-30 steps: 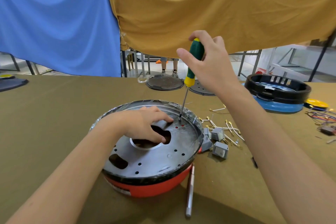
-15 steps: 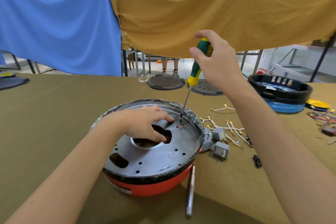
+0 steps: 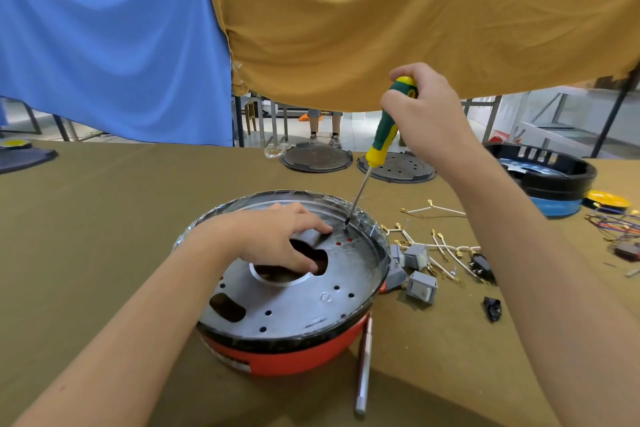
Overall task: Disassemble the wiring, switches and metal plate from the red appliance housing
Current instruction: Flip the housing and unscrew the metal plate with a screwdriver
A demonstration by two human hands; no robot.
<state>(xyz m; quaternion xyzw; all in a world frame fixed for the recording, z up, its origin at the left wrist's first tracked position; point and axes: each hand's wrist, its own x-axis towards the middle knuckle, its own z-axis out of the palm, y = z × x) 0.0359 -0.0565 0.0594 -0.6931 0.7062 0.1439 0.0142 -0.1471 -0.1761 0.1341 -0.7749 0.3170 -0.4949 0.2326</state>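
The red appliance housing (image 3: pixel 284 355) sits in the middle of the table, open side up. A round grey metal plate (image 3: pixel 298 298) with holes lies in it. My left hand (image 3: pixel 277 239) rests on the plate, its thumb hooked into the centre cutout. My right hand (image 3: pixel 426 118) grips a green and yellow screwdriver (image 3: pixel 384 135). Its tip stands on the plate's far edge, just past my left fingertips. Grey switches (image 3: pixel 420 286) and white wires (image 3: pixel 440 250) with gold terminals lie loose on the table right of the housing.
A metal rod (image 3: pixel 363 364) lies by the housing's right front. Two dark round lids (image 3: pixel 315 158) sit at the far edge. A black and blue housing (image 3: pixel 550 180) stands at the right, with coloured wires (image 3: pixel 616 225) beyond. Blue and mustard cloths hang behind. A person's legs (image 3: pixel 323 126) stand beyond the table.
My right hand has shifted to the right with the screwdriver handle, so the shaft leans more. The tip stays on the same spot of the plate. My left hand has not moved.
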